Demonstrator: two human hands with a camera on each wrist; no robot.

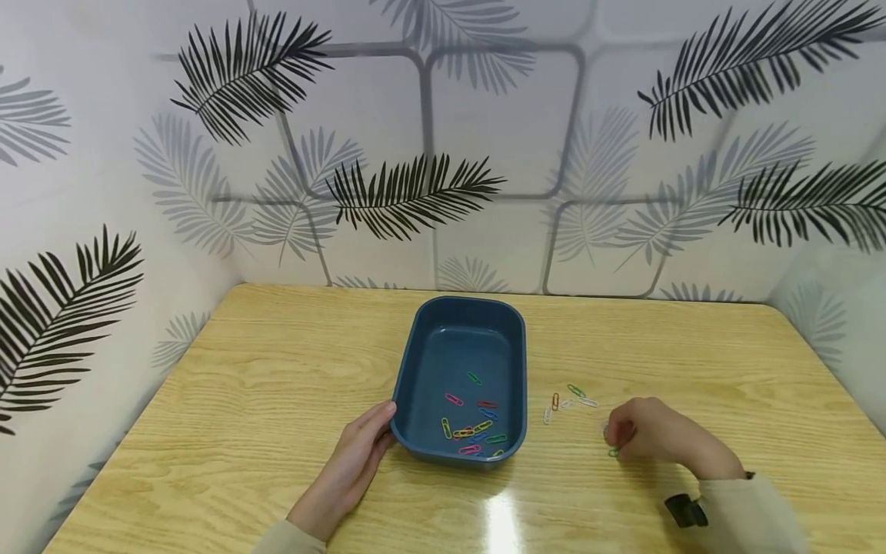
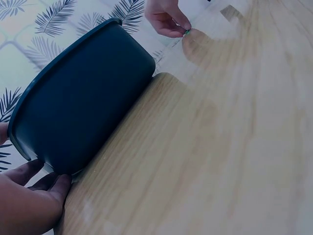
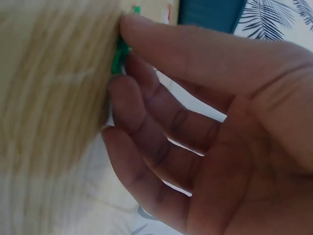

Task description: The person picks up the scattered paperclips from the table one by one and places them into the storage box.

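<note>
A dark blue rectangular bin point(image 1: 443, 358) stands on the table with several coloured paper clips in its near half, among them a pink paper clip point(image 1: 454, 399). My left hand point(image 1: 356, 454) grips the bin's near left corner, thumb at the rim and fingers against the outer wall. To the right of the bin, my right hand point(image 1: 657, 435) is down at the tabletop, pinching a green paper clip point(image 3: 119, 59) between thumb and fingers. Something small and pale beside those fingertips is partly hidden in the head view.
Between the bin and my right hand lie several loose paper clips, including a red paper clip point(image 1: 555, 402) and a green paper clip point(image 1: 576, 391). The wooden table point(image 1: 291, 362) meets a leaf-patterned wall point(image 1: 498, 246) at the back and sides.
</note>
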